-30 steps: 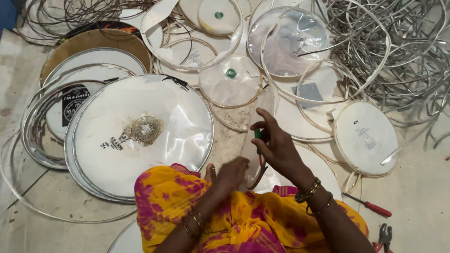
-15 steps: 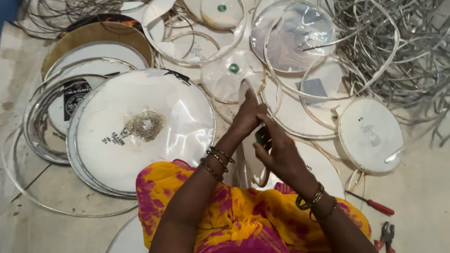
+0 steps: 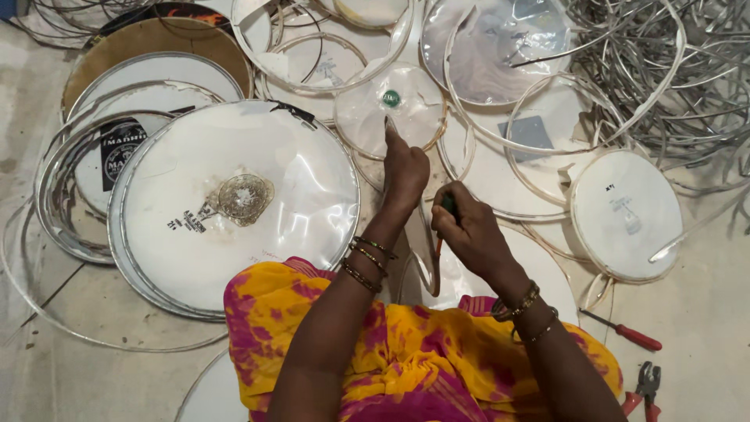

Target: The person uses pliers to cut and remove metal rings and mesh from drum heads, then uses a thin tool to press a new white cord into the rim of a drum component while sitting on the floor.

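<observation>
A green-handled tool [image 3: 448,209] sits in the right hand [image 3: 469,234], whose fingers [image 3: 447,223] are curled tight round the handle; its shaft runs down from the fist across a thin hoop [image 3: 428,262] standing on edge just under those fingers. The left hand [image 3: 404,172] lies flat, fingers [image 3: 391,133] straight and together, their tips reaching onto a small clear drumhead [image 3: 367,113]. Left of them lies a large white drumhead [image 3: 234,203]; a red screwdriver [image 3: 625,334] rests on the floor [image 3: 703,344], well right.

Black label [image 3: 119,156], perhaps rectangular, far left.
</observation>
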